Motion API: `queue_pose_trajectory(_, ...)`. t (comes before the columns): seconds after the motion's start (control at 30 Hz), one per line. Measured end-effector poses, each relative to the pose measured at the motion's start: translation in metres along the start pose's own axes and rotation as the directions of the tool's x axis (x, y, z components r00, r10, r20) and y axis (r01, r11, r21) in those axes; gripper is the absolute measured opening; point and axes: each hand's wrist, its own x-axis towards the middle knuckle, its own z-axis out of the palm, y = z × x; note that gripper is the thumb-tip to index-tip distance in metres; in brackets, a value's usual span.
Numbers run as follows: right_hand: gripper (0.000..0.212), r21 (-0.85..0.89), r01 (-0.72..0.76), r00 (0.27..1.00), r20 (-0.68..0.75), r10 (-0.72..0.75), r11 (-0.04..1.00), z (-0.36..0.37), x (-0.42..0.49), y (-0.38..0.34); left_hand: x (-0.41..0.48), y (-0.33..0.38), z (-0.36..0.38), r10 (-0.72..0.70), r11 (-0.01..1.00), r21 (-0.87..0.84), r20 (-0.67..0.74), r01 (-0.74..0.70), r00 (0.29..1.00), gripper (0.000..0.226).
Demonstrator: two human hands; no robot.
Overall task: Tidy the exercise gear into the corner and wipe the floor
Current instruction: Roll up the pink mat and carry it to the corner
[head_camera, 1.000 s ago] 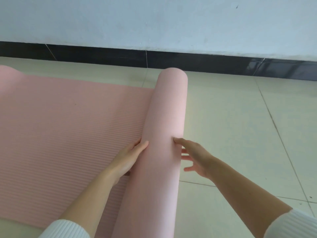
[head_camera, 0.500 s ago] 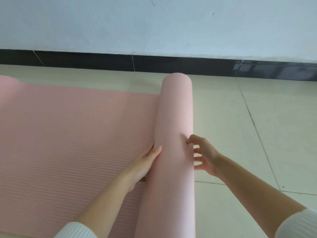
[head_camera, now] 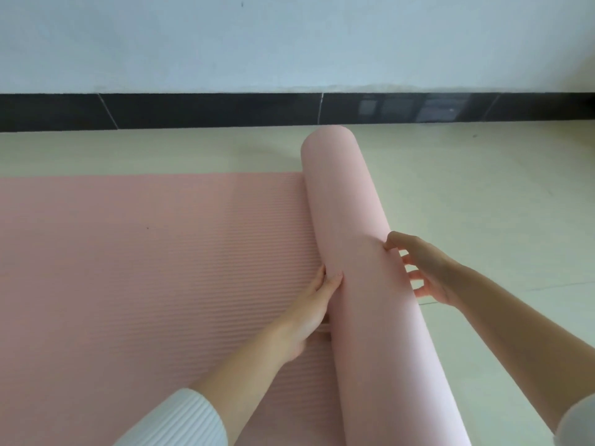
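Note:
A pink exercise mat lies on the floor, partly rolled up. Its flat ribbed part (head_camera: 145, 268) spreads to the left. The rolled part (head_camera: 351, 220) is a thick smooth tube running from near the wall toward me. My left hand (head_camera: 309, 313) lies with straight fingers against the roll's left side, at the crease where the roll meets the flat part. My right hand (head_camera: 428, 272) rests on the roll's right side, one fingertip up on its top and the other fingers spread loosely behind it. The roll's near end runs out of the frame.
Pale tiled floor (head_camera: 489, 194) stretches to the right of the roll and behind it. A black skirting strip (head_camera: 225, 111) runs along the foot of a white wall (head_camera: 289, 43), close to the roll's far end.
The view has swung, so the roll now slants toward the lower right. Both hands stay on the roll; my left fingers sit lower, in the crease against the flat mat.

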Motion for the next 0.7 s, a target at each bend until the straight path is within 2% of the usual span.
queue_pose_trajectory(0.07, 0.03, -0.004, -0.002, 0.999, -0.05, 0.002, 1.0, -0.03, 0.003, 0.007, 0.015, 0.003, 0.03, 0.002, 1.0, 0.014, 0.061, -0.003, 0.998, 0.064)
queue_pose_trajectory(0.17, 0.039, -0.023, -0.006, 0.995, -0.1, 0.003, 1.0, -0.059, 0.005, 0.021, 0.03, 0.003, 0.061, -0.01, 0.998, 0.063, 0.074, 0.005, 0.997, 0.061)
queue_pose_trajectory(0.27, 0.042, -0.028, 0.023, 0.996, -0.088, -0.025, 0.999, -0.069, 0.004, 0.032, 0.036, 0.003, 0.07, -0.031, 0.996, 0.079, 0.031, 0.029, 0.999, 0.064)
queue_pose_trajectory(0.33, 0.04, -0.019, 0.042, 0.997, -0.058, -0.043, 0.999, -0.071, 0.005, 0.035, 0.035, 0.008, 0.07, -0.007, 0.997, 0.074, -0.027, 0.009, 1.0, 0.055)
queue_pose_trajectory(0.37, 0.04, -0.03, 0.055, 0.997, -0.051, -0.057, 0.998, -0.068, 0.005, 0.034, 0.033, 0.011, 0.066, 0.013, 0.997, 0.07, -0.065, -0.009, 0.998, 0.057)
queue_pose_trajectory(0.43, 0.045, -0.067, 0.086, 0.994, -0.066, -0.091, 0.994, -0.065, 0.007, 0.034, 0.03, 0.016, 0.057, 0.079, 0.993, 0.103, -0.163, -0.063, 0.983, 0.079)
queue_pose_trajectory(0.53, 0.056, -0.117, 0.145, 0.981, -0.114, -0.158, 0.982, -0.057, 0.007, 0.032, 0.022, 0.023, 0.041, 0.244, 0.936, 0.315, -0.263, -0.156, 0.934, 0.096)
queue_pose_trajectory(0.63, 0.054, -0.107, 0.213, 0.968, -0.114, -0.224, 0.971, -0.045, 0.006, 0.028, 0.014, 0.025, 0.029, 0.37, 0.861, 0.456, -0.26, -0.225, 0.892, 0.074)
queue_pose_trajectory(0.7, 0.042, -0.076, 0.255, 0.963, -0.068, -0.261, 0.964, -0.034, 0.004, 0.02, 0.006, 0.027, 0.021, 0.308, 0.912, 0.363, -0.294, -0.192, 0.905, 0.052)
